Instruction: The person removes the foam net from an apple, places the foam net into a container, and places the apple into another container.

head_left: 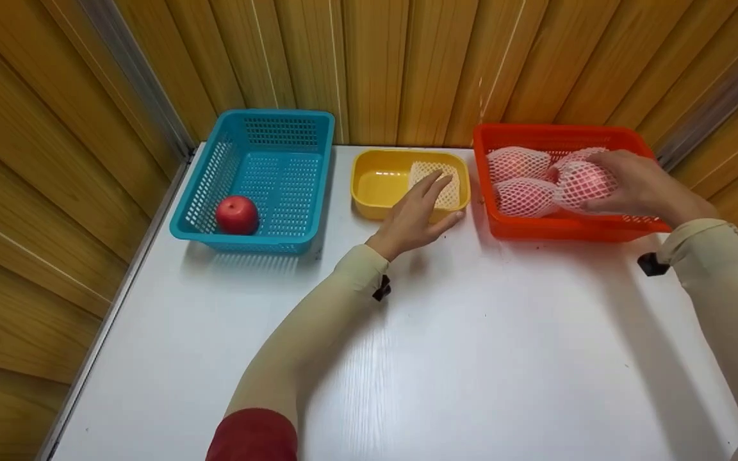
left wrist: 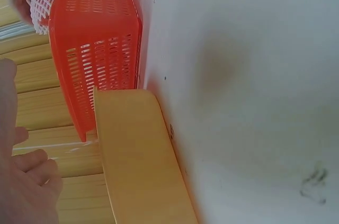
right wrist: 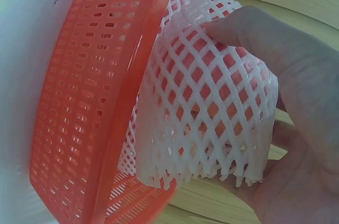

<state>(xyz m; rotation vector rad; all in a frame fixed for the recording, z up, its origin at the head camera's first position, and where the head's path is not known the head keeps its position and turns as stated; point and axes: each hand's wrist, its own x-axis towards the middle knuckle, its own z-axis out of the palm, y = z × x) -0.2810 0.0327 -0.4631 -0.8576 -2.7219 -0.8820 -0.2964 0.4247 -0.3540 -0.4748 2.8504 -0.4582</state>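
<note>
The right hand (head_left: 641, 182) grips a net-wrapped red fruit (head_left: 583, 186) atop the red basket (head_left: 555, 230), near the table's (head_left: 471, 333) far right corner; the left hand (head_left: 415, 214), fingers extended, hangs by the yellow tub (head_left: 369, 186) midway along the far edge.

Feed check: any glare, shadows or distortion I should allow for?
Head view: a small glint inside the yellow tub, soft shadows across the white table; left wrist view: a blurry dark patch on the table, probably shadow; right wrist view: washed-out, bluish left edge, the red basket's side looks bowed, but the netted fruit's mesh reads clearly.
</note>
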